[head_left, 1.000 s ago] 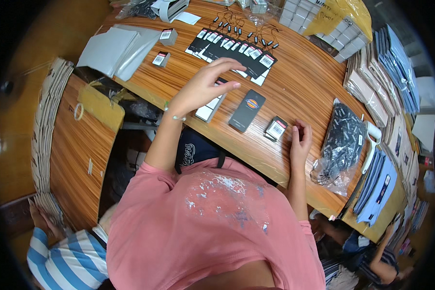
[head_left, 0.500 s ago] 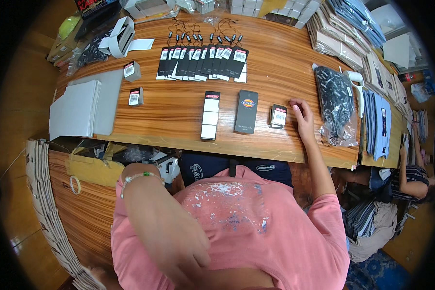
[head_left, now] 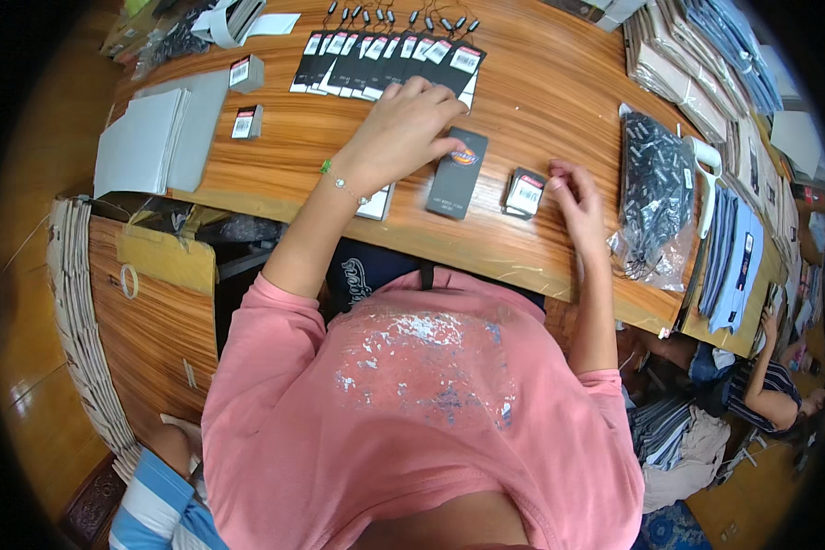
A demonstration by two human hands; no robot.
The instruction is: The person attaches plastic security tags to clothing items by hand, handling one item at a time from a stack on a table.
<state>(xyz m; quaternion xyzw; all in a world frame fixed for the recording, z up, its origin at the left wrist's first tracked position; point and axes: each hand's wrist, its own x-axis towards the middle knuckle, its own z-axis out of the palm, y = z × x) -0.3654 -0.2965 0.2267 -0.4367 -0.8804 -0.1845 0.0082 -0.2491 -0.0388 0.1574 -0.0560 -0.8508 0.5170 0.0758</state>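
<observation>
My left hand (head_left: 403,137) reaches over the table, fingers spread and holding nothing that I can see. Its thumb lies at the upper end of a stack of dark grey hang tags (head_left: 454,188), and its fingertips are by the lower edges of a fanned row of black corded hang tags (head_left: 371,64). Beneath that hand and wrist, a stack of tags with white panels (head_left: 373,206) is mostly hidden. My right hand (head_left: 579,197) rests on the table, fingers loosely curled and apart. Beside its thumb sits a small stack of barcode labels (head_left: 525,194).
Two small label stacks (head_left: 247,73) and white sheets (head_left: 142,147) lie at the left. At the right are a clear bag of black corded fasteners (head_left: 653,192), a white tagging tool (head_left: 706,174) and folded garments (head_left: 733,261). Another person (head_left: 765,394) is at far right.
My left hand has swung up from in front of my chest to the tags on the table. The right hand stays beside the small label stack. The view has shifted.
</observation>
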